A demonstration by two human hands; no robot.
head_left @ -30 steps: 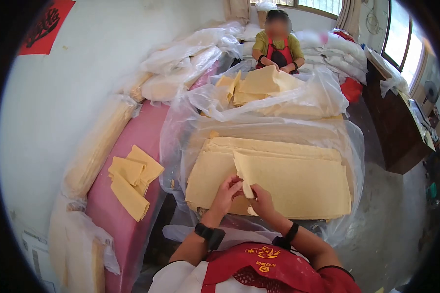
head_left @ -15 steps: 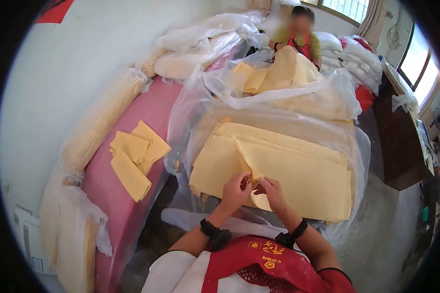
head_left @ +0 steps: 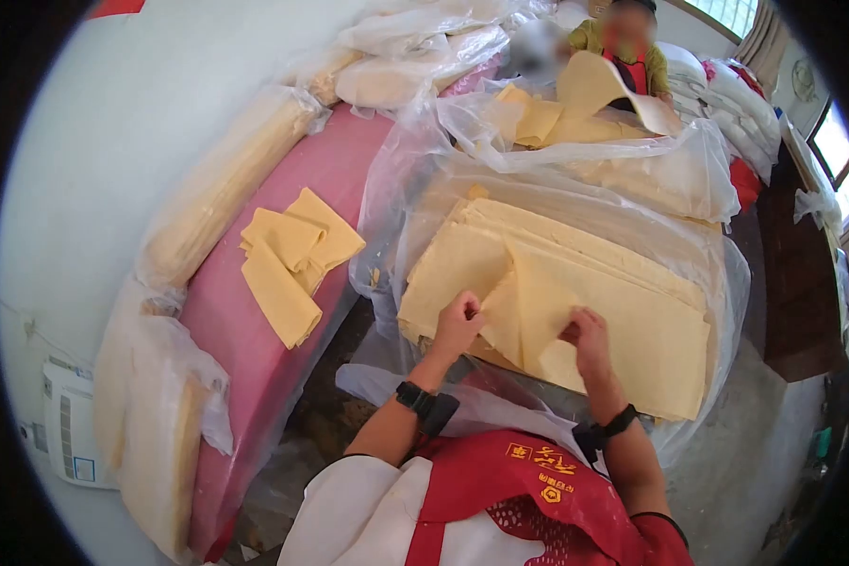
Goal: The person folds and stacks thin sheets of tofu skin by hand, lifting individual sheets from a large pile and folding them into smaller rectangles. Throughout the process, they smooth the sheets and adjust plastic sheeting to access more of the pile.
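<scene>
A thin, soft, pale-yellow sheet (head_left: pixel 545 311) rises in a fold from the top of a stack of similar sheets (head_left: pixel 646 354). My left hand (head_left: pixel 457 325) pinches the sheet's edge at the left of the fold. On the other side, the fingers of my right hand (head_left: pixel 587 340) are closed on its right edge, with the fingertips partly hidden. The stack lies inside an opened clear plastic wrap (head_left: pixel 722 316). Left of it, several folded yellow sheets (head_left: pixel 297 259) lie on a pink surface (head_left: pixel 222 302).
Plastic-wrapped yellow rolls (head_left: pixel 226 189) line the wall side of the pink surface. Across from me, a person (head_left: pixel 632 57) handles another large yellow sheet (head_left: pixel 594 90). White sacks (head_left: pixel 736 113) are piled behind, and a dark wooden cabinet (head_left: pixel 797 274) stands at the right.
My hands have moved apart from close together, spreading the pinched sheet between them. The view has shifted, and the other person's sheet has swung into a curved shape.
</scene>
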